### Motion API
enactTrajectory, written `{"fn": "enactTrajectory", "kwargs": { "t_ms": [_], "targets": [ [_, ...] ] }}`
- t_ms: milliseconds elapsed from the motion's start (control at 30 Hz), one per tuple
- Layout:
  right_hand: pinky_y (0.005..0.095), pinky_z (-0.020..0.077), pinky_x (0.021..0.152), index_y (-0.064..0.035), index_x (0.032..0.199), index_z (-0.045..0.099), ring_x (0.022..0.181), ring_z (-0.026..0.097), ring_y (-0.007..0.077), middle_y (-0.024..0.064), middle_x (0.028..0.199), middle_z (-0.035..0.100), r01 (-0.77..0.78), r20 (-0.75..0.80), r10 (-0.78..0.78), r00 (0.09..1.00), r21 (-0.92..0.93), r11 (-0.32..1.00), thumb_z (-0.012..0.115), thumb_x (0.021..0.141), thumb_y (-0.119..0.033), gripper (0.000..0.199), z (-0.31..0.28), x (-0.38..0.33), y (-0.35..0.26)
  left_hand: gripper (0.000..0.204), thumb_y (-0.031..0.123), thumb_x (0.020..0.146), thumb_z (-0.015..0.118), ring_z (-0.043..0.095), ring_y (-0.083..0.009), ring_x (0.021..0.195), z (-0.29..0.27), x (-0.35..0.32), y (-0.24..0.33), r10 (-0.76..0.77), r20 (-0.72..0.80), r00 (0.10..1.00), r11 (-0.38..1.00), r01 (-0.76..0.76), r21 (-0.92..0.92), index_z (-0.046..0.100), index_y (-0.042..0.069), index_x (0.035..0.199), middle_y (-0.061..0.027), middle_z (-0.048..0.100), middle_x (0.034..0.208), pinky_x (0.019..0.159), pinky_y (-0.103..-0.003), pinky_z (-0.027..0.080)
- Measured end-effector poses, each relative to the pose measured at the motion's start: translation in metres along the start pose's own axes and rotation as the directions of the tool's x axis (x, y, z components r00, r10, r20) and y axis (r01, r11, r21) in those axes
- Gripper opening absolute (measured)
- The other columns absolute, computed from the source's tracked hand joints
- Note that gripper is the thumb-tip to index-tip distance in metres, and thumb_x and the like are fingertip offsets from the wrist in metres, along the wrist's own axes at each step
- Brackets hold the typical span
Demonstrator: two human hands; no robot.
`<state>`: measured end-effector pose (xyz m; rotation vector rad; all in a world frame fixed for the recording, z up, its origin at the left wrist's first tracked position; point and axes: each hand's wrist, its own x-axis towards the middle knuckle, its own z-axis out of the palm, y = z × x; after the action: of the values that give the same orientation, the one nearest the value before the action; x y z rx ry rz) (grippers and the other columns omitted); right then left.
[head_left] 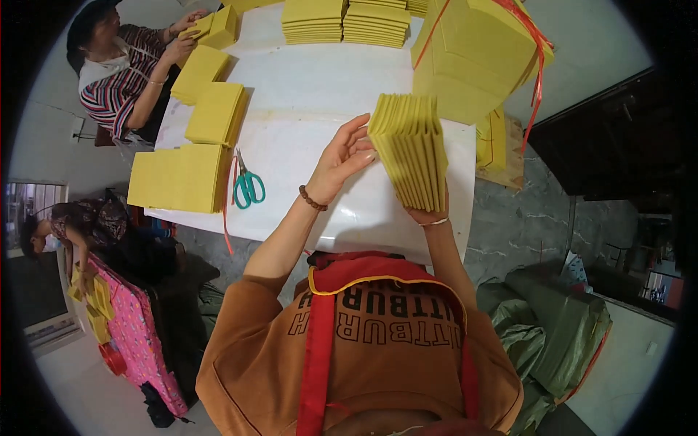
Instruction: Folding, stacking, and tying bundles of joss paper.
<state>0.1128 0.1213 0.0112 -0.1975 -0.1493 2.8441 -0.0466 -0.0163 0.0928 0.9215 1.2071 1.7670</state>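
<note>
A thick stack of yellow folded paper (411, 156) is held up over the right side of the white table, its folded edges fanned toward me. My right hand (427, 216) is closed around its lower end, with most of the fingers hidden behind the paper. Beside the stack's left edge is my left hand (342, 156), fingers apart and slightly curled; the fingertips are close to the paper, and whether they touch it I cannot tell. Green-handled scissors (249, 187) lie on the table to the left, next to a pile of yellow paper (182, 178).
More yellow piles (314, 20) line the table's (305, 87) far edge. A tall yellow bundle tied with red strap (465, 65) stands at the far right. One person (120, 80) handles yellow paper at far left; another (80, 225) works at a pink-covered table (134, 320). Green sacks (556, 327) sit at right.
</note>
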Motion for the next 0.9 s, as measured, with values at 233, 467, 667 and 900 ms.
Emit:
{"fn": "enactTrajectory", "kwargs": {
  "t_ms": [233, 467, 667, 900],
  "targets": [
    [0.0419, 0.0507, 0.080, -0.0091, 0.121, 0.048, 0.100, 0.058, 0.0251, 0.0100, 0.115, 0.056, -0.067, 0.048, 0.062, 0.997, 0.113, 0.991, 0.037, 0.090, -0.040, 0.045, -0.006, -0.002, 0.009, 0.047, 0.008, 0.082, 0.058, 0.050, -0.0095, 0.087, 0.018, 0.002, -0.004, 0.104, -0.218, 0.970, 0.982, -0.067, 0.174, 0.041, 0.003, 0.125, -0.0068, 0.050, 0.113, 0.078, -0.024, 0.043],
    [0.0419, 0.0483, 0.084, -0.0154, 0.117, 0.053, 0.100, 0.058, 0.0225, 0.0052, 0.115, 0.057, -0.124, -0.002, 0.125, 0.992, 0.132, 0.984, 0.039, 0.087, -0.045, 0.044, -0.008, -0.006, 0.016, 0.036, 0.010, 0.079, 0.060, 0.053, -0.0120, 0.081, 0.020, -0.002, -0.008, 0.245, -0.258, 0.935, 0.879, -0.102, 0.466, 0.054, 0.006, 0.113, -0.0068, 0.054, 0.105, 0.068, -0.023, 0.044],
    [0.0416, 0.0479, 0.083, -0.0160, 0.114, 0.054, 0.099, 0.058, 0.0212, 0.0044, 0.113, 0.058, -0.130, -0.081, 0.148, 0.986, 0.195, 0.972, 0.038, 0.086, -0.046, 0.044, -0.019, -0.004, 0.025, 0.031, 0.010, 0.077, 0.061, 0.054, -0.0127, 0.075, 0.017, 0.004, -0.013, 0.221, -0.322, 0.921, 0.871, -0.038, 0.489, 0.056, 0.005, 0.107, -0.0073, 0.055, 0.096, 0.062, -0.024, 0.045],
    [0.0412, 0.0465, 0.083, -0.0130, 0.114, 0.054, 0.100, 0.057, 0.0208, 0.0049, 0.113, 0.057, -0.073, -0.160, 0.082, 0.984, 0.061, 0.995, 0.039, 0.086, -0.042, 0.042, -0.065, -0.002, 0.022, 0.028, 0.005, 0.082, 0.053, 0.055, -0.0085, 0.078, 0.007, 0.007, -0.021, 0.151, -0.334, 0.930, 0.842, 0.056, 0.536, 0.054, 0.004, 0.110, -0.0020, 0.059, 0.096, 0.066, -0.022, 0.046]
  ]
}}
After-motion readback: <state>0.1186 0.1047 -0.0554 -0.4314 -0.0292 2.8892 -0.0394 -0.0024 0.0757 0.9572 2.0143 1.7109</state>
